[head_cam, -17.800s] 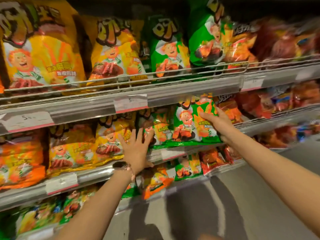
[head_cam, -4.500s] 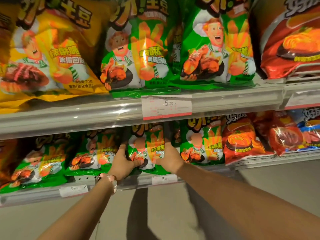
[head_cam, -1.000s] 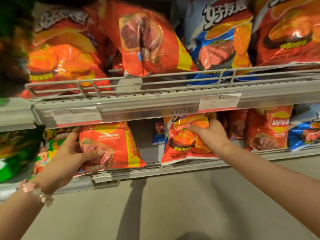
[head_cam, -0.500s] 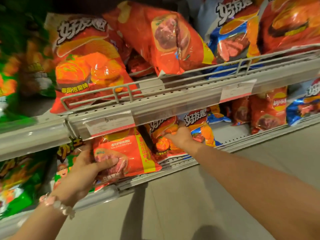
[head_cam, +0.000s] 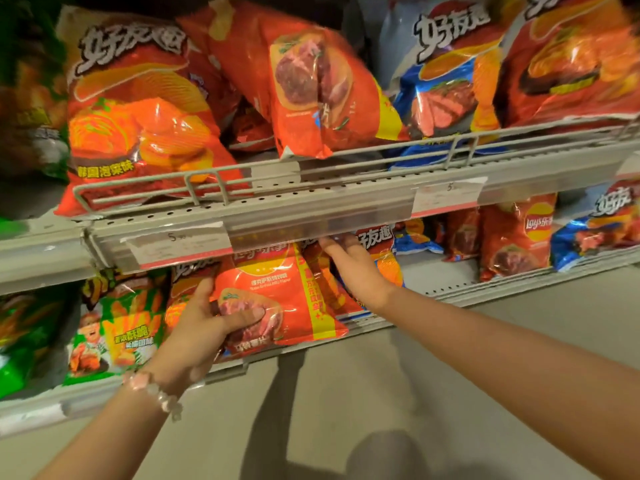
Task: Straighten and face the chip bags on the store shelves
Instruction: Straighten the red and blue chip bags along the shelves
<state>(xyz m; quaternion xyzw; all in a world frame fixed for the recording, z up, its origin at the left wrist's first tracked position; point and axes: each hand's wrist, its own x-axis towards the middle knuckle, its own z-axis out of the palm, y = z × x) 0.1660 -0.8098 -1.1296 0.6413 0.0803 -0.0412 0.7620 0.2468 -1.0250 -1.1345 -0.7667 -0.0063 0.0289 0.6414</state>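
The red barbecue chip bag [head_cam: 277, 299] stands at the front lip of the lower shelf [head_cam: 450, 296], about 7 o'clock from picture centre. The left hand [head_cam: 204, 327] grips its left edge, thumb pressed across the printed meat and fingers behind, probably to keep the face square to the aisle. Its small print seems to read "Texas Grilled BBQ Flavor", though faintly.

At 3 o'clock of that bag, the right hand [head_cam: 353, 268] reaches among the neighbouring bags [head_cam: 377, 244], fingers extended rather than clenched; whether it pinches anything cannot be told. It is likely pushing them upright.

Farther along at 3 o'clock, a red Lay's bag [head_cam: 519, 237] shows its logo. On the upper shelf [head_cam: 311, 206], a tilted red bag [head_cam: 311, 84] leans on the wire rail, unfaced. The price tag [head_cam: 180, 244] begins with "5".
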